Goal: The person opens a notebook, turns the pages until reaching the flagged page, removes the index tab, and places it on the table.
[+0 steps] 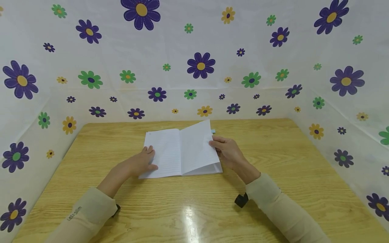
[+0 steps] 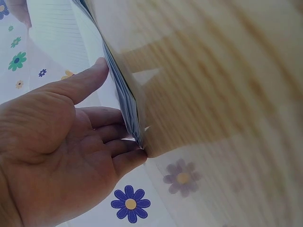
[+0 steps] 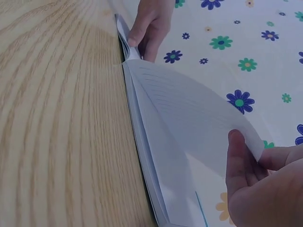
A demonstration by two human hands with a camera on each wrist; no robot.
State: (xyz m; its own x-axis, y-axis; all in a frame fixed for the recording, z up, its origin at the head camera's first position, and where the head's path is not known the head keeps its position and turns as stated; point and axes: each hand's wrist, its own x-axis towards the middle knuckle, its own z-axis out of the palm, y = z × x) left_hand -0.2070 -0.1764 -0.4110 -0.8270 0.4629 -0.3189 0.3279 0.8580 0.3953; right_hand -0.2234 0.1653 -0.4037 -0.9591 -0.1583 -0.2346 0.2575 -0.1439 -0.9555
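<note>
An open notebook (image 1: 165, 153) with lined pages lies on the wooden table. My left hand (image 1: 142, 162) rests on its left page, thumb and fingers spread near the outer edge. In the left wrist view the thumb and fingertips of that hand (image 2: 71, 127) meet the stack of pages (image 2: 124, 94). My right hand (image 1: 229, 152) pinches the outer edge of a single right-hand page (image 1: 199, 145), which is lifted and bowed above the pages below. The right wrist view shows this raised page (image 3: 189, 104) between the thumb and fingers of the right hand (image 3: 265, 184).
A small light-blue tab (image 1: 213, 131) sticks out past the notebook's right side. The wooden table (image 1: 194, 199) extends around the notebook. White cloth (image 1: 194, 44) with purple, green and yellow flowers stands behind and at both sides. Dark wrist devices (image 1: 241, 200) show below the sleeves.
</note>
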